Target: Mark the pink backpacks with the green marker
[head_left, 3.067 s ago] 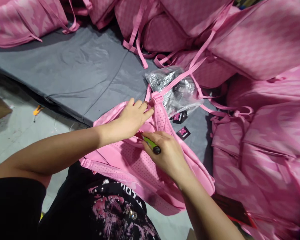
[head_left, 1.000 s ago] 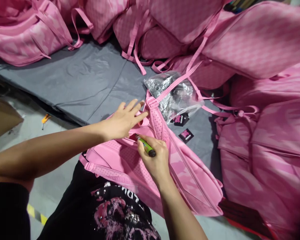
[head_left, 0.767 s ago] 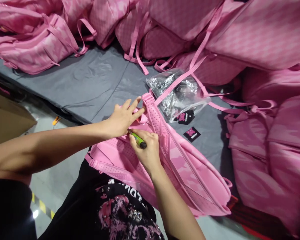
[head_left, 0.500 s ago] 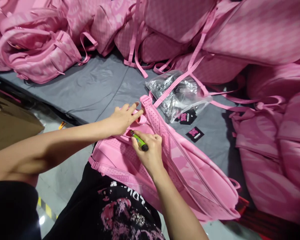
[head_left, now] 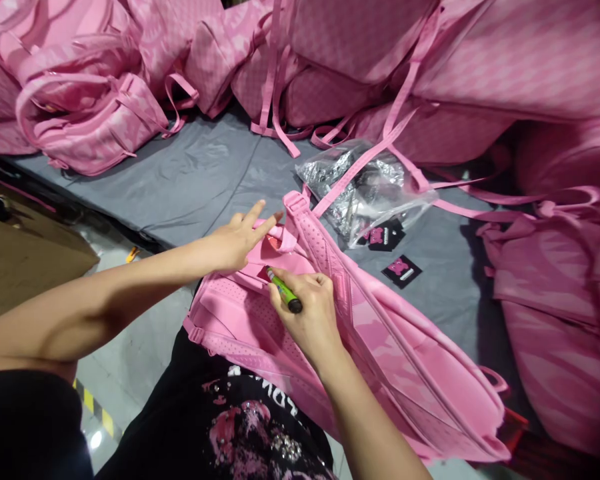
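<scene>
A pink backpack [head_left: 360, 327] lies tilted across my lap and the table edge, its padded straps facing up. My left hand [head_left: 237, 241] rests on its top end beside the carry handle [head_left: 283, 237], fingers stretched out and apart. In my right hand [head_left: 313, 307] is a green marker pen [head_left: 284, 291] with a black end, held in a pinch. The pen's front end points at a small dark red patch [head_left: 264, 272] on the backpack's back panel, close to my left hand. Whether the tip touches the patch I cannot tell.
Beyond the backpack, a clear plastic bag [head_left: 360, 190] sits on the grey-covered table [head_left: 195, 167]. Black tags [head_left: 403, 271] with pink figures lie near it. Several pink backpacks [head_left: 95, 123] are piled along the back and right. At left stands a cardboard box [head_left: 35, 250].
The fingers of my left hand have drawn back slightly from the handle and spread. My right hand keeps the marker pen at about the same spot. The whole view has shifted a little.
</scene>
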`<action>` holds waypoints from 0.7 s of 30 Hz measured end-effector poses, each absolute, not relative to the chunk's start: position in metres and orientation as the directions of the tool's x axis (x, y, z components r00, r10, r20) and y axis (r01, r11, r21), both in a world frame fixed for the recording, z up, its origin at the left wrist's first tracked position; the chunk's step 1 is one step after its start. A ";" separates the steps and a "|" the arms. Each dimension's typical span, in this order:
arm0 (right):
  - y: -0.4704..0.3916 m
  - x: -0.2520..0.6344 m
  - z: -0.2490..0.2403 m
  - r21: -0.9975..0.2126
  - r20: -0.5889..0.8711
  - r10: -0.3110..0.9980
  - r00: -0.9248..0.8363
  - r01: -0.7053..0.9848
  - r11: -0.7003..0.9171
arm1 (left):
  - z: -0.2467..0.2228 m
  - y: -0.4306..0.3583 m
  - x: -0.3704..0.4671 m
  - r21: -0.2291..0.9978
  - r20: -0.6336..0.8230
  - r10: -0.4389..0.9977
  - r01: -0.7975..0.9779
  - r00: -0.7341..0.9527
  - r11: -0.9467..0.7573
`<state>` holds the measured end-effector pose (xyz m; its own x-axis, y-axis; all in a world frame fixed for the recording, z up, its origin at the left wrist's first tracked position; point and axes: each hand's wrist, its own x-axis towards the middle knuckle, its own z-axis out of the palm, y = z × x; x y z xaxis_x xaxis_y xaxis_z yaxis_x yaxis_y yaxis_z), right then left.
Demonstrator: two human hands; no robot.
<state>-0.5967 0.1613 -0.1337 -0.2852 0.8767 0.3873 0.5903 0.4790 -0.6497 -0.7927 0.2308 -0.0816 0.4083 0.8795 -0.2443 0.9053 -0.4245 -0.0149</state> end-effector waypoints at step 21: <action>0.176 -0.622 -0.139 -0.722 0.317 0.883 -0.346 0.516 0.461 | -0.075 0.237 -0.782 -0.038 -0.351 0.864 0.917 0.360 -0.397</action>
<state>-0.6222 0.1757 -0.1387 -0.3463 0.8830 0.3168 0.5160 0.4613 -0.7217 -0.7817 0.2371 -0.0750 0.3601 0.8643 -0.3512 0.9169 -0.3973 -0.0376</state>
